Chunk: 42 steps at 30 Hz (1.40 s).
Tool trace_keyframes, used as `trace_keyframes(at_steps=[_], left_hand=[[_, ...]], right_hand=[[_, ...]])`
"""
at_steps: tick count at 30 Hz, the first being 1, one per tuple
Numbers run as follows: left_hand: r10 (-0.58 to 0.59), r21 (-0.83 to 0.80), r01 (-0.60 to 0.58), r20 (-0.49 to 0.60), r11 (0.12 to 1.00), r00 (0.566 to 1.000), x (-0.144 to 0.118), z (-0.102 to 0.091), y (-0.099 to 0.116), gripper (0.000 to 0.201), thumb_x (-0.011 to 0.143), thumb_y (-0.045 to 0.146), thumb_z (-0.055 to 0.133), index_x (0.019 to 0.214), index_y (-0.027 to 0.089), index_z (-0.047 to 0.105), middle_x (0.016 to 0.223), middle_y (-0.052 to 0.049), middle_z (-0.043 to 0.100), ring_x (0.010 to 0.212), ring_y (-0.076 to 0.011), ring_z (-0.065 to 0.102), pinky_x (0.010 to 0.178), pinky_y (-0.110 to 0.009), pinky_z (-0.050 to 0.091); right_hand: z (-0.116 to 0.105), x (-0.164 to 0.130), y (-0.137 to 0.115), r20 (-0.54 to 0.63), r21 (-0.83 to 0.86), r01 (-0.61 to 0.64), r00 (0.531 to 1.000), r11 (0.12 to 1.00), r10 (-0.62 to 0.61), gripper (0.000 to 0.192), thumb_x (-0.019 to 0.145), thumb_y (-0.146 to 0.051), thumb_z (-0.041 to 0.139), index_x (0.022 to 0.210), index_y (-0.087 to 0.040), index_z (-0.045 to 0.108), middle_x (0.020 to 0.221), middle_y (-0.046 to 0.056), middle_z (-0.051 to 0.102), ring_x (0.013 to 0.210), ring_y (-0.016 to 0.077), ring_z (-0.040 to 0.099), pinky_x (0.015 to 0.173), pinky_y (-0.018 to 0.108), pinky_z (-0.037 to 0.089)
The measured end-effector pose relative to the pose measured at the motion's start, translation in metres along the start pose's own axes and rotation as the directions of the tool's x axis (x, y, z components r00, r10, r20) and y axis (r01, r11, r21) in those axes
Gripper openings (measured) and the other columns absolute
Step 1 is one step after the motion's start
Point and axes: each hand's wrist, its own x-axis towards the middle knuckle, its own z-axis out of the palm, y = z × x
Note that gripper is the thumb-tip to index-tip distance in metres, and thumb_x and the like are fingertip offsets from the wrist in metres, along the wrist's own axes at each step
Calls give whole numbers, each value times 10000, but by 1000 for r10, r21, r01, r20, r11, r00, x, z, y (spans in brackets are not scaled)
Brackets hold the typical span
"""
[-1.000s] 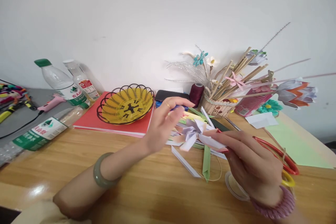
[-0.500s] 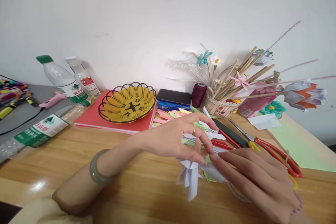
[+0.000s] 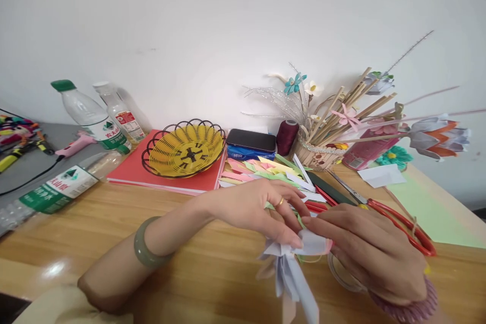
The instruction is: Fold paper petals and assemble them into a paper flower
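Between my two hands is a bunch of folded white paper strips, with long ends hanging down and a bit of green showing behind. My left hand comes in from the left, its thumb and fingers closed on the upper part of the bunch. From the right, my right hand has its fingertips bent together on a white strip that sticks out sideways with a pinkish end. A clear roll of tape lies partly under my right hand. Just behind the hands is a pile of coloured paper strips.
A yellow basket rests on red paper, with plastic bottles to its left. Behind are a phone, a maroon thread spool and a pot of sticks and paper flowers. Red-handled scissors lie at right.
The white paper bunch has turned, and its hanging strips now reach lower and further right. My left fingers have drawn down closer to it; my right wrist has shifted, showing more of a purple wristband.
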Motion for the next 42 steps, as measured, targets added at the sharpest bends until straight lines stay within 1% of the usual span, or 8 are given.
trace_keyframes(at_steps=[3,8,13,19,26,33,37,42], left_hand=[[-176,-221,159,-60,962,983,1,4,-3,90,704,239,669,723,157,701,939,-38,652,931,-180,589,843,-296,455],[-383,-471,237,-241,850,892,4,11,-4,163,703,256,651,770,115,697,703,-20,640,653,-112,561,599,-217,433],[-408,-573,188,-283,798,868,9,17,-5,159,655,255,705,723,112,683,625,2,614,571,-76,529,551,-192,430],[-377,-670,77,-315,738,871,12,19,-5,270,519,258,800,658,112,621,630,18,596,579,-68,544,563,-188,466],[-289,-623,30,-319,781,902,9,21,-7,182,622,213,740,702,119,607,682,6,602,632,-82,564,632,-216,491],[-266,-384,88,-441,919,857,8,21,-8,108,652,179,697,683,121,611,665,1,589,626,-87,530,587,-203,457],[-265,-340,105,-468,935,843,8,23,-7,60,652,147,674,681,134,623,640,12,599,607,-91,543,568,-197,454],[-278,-305,169,-361,937,890,5,20,-2,52,681,154,656,717,137,622,667,13,605,620,-89,552,592,-197,447]], right_hand=[[0,7,5,-23,-4,48,999,999,-48,336,803,-103,515,1070,-277,621,855,34,686,741,164,643,621,271,528],[4,9,2,-6,287,-413,901,864,433,244,823,-244,548,1058,-271,607,895,21,680,753,153,652,651,243,551],[10,11,4,-25,488,-506,807,711,591,172,761,-286,637,925,-233,640,819,20,666,714,149,641,605,236,555],[10,16,5,3,644,-483,777,594,629,121,740,-268,662,770,-214,559,681,-10,624,586,107,588,504,196,505],[11,15,1,72,515,-571,772,639,632,145,771,-347,613,785,-203,621,702,6,616,584,123,567,483,219,460],[1,16,-1,88,177,-435,901,883,426,189,778,-339,607,944,-249,619,960,49,581,901,195,559,719,303,484],[-2,16,-3,140,195,-493,870,848,474,136,781,-339,602,854,-226,581,856,23,594,799,168,571,691,290,484],[-2,16,-3,219,250,-558,828,791,515,135,768,-339,615,748,-213,570,744,-15,588,690,127,547,619,240,460]])
